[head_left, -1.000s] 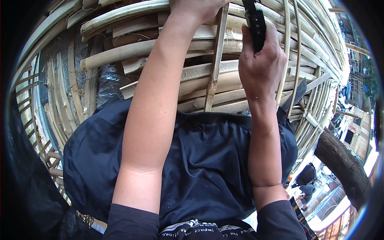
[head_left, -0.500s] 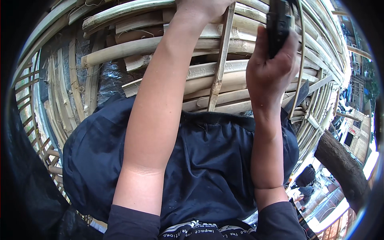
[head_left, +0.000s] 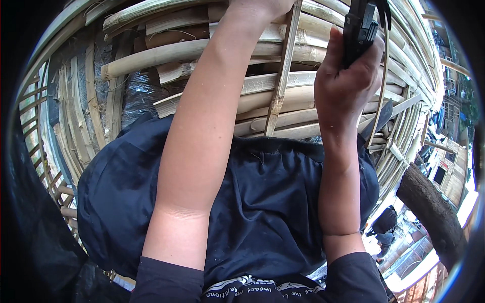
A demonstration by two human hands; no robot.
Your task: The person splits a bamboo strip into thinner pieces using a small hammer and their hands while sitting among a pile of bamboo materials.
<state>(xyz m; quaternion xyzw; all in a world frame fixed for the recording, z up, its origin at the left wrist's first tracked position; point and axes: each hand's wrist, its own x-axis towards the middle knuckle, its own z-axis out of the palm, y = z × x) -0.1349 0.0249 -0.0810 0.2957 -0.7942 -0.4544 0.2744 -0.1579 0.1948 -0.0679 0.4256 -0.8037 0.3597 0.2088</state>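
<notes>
Gripped in my right hand [head_left: 350,76] is a black tool [head_left: 359,38] with a chunky handle and a curved black piece at its far end; its top runs out of view and I cannot make out its kind. The fingers wrap round the handle, thumb along its left side. My left hand [head_left: 260,6] is at the top edge beside the upper end of a narrow upright bamboo strip [head_left: 283,76]. Its fingers are cut off, so whether it grips the strip is hidden. Under both hands lie rows of split bamboo slats [head_left: 298,96], with the strip crossing them.
Dark cloth [head_left: 268,202] covers my lap below the slats. A thin bent bamboo strip [head_left: 382,96] rises right of my right hand, near a dark flat blade-like piece [head_left: 382,118]. A thick log [head_left: 432,207] leans at right. Bamboo latticework [head_left: 38,121] stands at left.
The black tool and my right hand have shifted slightly right, and more of the tool shows, less blurred. My left arm has moved a little right, still reaching the top edge.
</notes>
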